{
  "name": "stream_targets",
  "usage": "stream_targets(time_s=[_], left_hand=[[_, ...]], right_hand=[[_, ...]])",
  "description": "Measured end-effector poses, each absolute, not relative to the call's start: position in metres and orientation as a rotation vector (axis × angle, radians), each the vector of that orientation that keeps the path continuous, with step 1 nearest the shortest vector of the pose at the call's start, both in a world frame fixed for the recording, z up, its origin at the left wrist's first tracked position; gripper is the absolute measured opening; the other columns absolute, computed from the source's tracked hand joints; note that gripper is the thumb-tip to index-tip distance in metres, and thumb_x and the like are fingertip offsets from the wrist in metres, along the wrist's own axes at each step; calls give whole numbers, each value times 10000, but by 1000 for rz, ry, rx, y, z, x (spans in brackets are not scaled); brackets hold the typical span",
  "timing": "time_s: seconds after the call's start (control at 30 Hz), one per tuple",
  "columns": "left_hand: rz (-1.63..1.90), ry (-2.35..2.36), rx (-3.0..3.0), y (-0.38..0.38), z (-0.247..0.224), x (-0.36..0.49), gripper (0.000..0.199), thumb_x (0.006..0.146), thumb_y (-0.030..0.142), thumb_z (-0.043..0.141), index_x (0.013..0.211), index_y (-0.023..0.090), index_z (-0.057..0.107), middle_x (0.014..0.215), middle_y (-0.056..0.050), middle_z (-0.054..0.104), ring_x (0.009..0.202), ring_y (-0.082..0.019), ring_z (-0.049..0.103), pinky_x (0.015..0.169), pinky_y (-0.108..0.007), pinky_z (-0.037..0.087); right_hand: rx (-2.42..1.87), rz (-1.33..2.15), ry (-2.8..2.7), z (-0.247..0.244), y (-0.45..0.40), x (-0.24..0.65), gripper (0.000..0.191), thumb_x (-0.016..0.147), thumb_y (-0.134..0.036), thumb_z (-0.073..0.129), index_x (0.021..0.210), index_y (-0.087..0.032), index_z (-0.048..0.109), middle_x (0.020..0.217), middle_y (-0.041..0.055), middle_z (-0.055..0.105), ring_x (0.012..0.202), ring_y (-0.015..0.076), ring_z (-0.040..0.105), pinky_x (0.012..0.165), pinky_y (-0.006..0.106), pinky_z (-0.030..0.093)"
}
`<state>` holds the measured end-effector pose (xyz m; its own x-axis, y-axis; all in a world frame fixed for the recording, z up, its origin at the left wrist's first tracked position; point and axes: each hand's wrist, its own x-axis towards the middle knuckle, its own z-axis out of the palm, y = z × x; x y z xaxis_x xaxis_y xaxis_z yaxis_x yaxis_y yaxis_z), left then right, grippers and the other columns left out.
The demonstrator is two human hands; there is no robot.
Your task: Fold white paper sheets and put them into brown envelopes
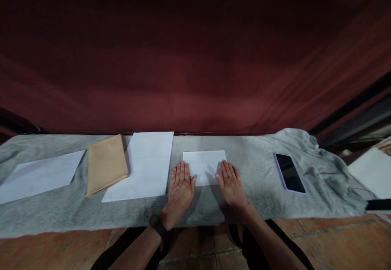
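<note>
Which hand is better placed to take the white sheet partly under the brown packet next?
Probably the left hand: it lies beside that larger sheet; the right hand rests at the right edge of the small sheet.

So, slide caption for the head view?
Left hand and right hand at opposite ends of a small white sheet on grey cloth.
</note>
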<state>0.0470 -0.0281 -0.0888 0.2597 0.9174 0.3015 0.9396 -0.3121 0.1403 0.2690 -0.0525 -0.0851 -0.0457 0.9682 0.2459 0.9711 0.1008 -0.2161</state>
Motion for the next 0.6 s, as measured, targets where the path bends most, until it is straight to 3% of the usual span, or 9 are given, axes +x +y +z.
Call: stream_targets(time_s=[0.2,0.33,0.6], left_hand=[[-475,-1711,-2572,-2,-85,83,575,1038,319,297,1543,50,354,1608,-179,378,1525,-265,284,1239,-473,297],[-384,-1666,-2636,12,-87,97,557,1012,225,316,1550,90,365,1601,-159,397,1523,-268,288,1227,-495,309],[-343,-1663,-2610,26,-84,98,565,990,154,301,1543,74,381,1601,-177,387,1515,-260,312,1227,-484,303]], right_hand=[[-1850,162,-1999,-64,-13,248,580,1089,-383,168,1539,-112,413,1595,124,401,1504,255,335,1222,499,283],[-1835,223,-2001,-70,2,226,537,1089,-343,212,1503,-129,478,1555,116,467,1485,230,373,1237,467,266],[-1887,46,-2036,-82,12,219,490,1086,-347,313,1505,-150,473,1577,112,427,1480,251,380,1231,486,246]])
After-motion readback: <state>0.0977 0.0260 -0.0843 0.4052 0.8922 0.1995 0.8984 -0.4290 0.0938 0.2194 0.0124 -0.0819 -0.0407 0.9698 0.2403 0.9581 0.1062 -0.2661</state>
